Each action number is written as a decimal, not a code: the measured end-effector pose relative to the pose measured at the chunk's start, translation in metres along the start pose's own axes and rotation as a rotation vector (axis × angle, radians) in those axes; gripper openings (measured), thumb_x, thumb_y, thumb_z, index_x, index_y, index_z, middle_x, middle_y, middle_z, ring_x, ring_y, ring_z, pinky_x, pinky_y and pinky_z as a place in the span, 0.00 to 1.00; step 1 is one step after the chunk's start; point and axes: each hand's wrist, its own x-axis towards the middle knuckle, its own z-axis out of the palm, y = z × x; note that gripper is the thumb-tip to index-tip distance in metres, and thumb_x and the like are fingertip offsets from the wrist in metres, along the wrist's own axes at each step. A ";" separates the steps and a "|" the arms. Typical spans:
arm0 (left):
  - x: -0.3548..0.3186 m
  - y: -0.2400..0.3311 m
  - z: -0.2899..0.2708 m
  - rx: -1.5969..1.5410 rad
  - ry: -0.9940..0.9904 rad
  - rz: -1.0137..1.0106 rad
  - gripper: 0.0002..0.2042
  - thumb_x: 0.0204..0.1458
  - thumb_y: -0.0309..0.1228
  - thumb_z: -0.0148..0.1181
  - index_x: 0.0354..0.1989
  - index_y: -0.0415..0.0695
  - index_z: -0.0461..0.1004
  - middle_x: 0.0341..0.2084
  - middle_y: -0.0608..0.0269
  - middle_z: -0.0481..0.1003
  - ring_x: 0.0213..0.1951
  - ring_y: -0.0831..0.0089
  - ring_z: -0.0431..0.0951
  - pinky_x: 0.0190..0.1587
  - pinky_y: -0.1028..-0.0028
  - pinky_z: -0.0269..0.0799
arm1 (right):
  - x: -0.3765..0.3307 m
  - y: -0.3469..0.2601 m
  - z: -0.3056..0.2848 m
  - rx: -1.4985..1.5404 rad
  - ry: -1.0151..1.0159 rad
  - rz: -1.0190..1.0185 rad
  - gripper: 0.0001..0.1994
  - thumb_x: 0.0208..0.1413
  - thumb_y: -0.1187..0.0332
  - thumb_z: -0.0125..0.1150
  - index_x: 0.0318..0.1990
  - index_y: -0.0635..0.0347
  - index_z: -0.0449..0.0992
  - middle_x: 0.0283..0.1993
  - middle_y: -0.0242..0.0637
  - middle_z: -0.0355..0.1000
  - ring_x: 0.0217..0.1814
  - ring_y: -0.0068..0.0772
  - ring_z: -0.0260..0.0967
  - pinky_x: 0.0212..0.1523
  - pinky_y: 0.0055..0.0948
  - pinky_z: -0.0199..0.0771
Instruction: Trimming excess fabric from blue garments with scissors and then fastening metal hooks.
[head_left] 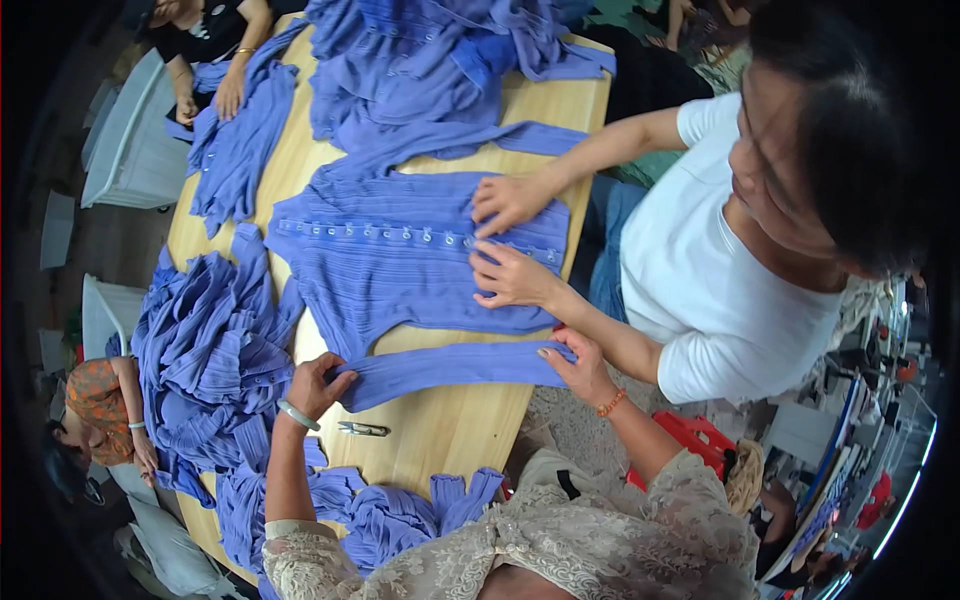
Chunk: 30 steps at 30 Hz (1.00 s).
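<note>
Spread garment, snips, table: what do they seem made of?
Spread garment: likely thin, matte woven or knit cloth, given its fine ridges and soft folds. Snips: probably metal, from the grey shine. Table: pale wood or wood-look laminate, smooth; grain streaks fit either.

No legible text, labels, brands, numbers or signs anywhere in view

Left hand (pixel 316 388) pinches the left end of a blue-violet sleeve (pixel 450 373), right hand (pixel 583 370) the right end; sleeve stretched between. Garment body (pixel 400 270) flat on the wooden table (pixel 460 425), button row running left to right. Co-worker in white tee (pixel 720 270), at right, both hands on it. Metal snips (pixel 363 429) just near side of sleeve. More blue-violet garments: left heap (pixel 210 350), far pile (pixel 400 75).
</note>
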 end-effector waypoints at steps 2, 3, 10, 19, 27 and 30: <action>-0.001 -0.006 0.006 0.030 0.032 0.054 0.13 0.47 0.34 0.68 0.33 0.36 0.76 0.22 0.52 0.77 0.24 0.65 0.76 0.30 0.69 0.71 | 0.000 0.003 0.001 -0.021 -0.006 -0.058 0.10 0.53 0.69 0.66 0.36 0.67 0.75 0.32 0.39 0.75 0.34 0.24 0.72 0.38 0.27 0.72; -0.001 0.005 0.006 0.050 0.018 0.034 0.14 0.47 0.35 0.68 0.33 0.35 0.76 0.23 0.49 0.77 0.24 0.61 0.77 0.30 0.68 0.71 | -0.004 0.002 -0.001 -0.001 0.007 -0.013 0.09 0.53 0.69 0.66 0.36 0.67 0.75 0.32 0.39 0.75 0.34 0.24 0.72 0.37 0.27 0.72; -0.004 0.002 -0.016 0.035 0.050 0.001 0.12 0.49 0.32 0.68 0.34 0.36 0.76 0.20 0.56 0.76 0.22 0.75 0.75 0.27 0.73 0.70 | 0.000 -0.006 -0.002 0.009 0.049 0.030 0.08 0.55 0.71 0.63 0.38 0.66 0.75 0.34 0.40 0.76 0.37 0.27 0.74 0.39 0.27 0.73; 0.025 0.026 -0.051 0.069 0.110 -0.033 0.10 0.49 0.29 0.68 0.32 0.34 0.76 0.20 0.59 0.76 0.23 0.77 0.75 0.28 0.74 0.70 | 0.019 -0.020 -0.011 -0.062 0.133 -0.122 0.08 0.57 0.71 0.61 0.41 0.66 0.75 0.37 0.45 0.76 0.40 0.38 0.76 0.41 0.30 0.73; 0.036 0.014 -0.031 0.167 0.060 0.065 0.12 0.48 0.31 0.67 0.32 0.34 0.75 0.19 0.53 0.74 0.21 0.72 0.72 0.27 0.72 0.68 | 0.013 -0.006 -0.006 -0.071 0.088 -0.100 0.09 0.56 0.70 0.62 0.41 0.65 0.75 0.36 0.44 0.76 0.38 0.34 0.75 0.41 0.30 0.73; 0.030 0.008 -0.021 0.181 0.046 0.063 0.12 0.47 0.32 0.67 0.32 0.35 0.75 0.20 0.50 0.75 0.21 0.64 0.75 0.27 0.69 0.70 | 0.010 -0.006 -0.001 -0.067 0.058 -0.083 0.09 0.56 0.71 0.62 0.41 0.65 0.75 0.35 0.42 0.76 0.37 0.32 0.75 0.40 0.29 0.73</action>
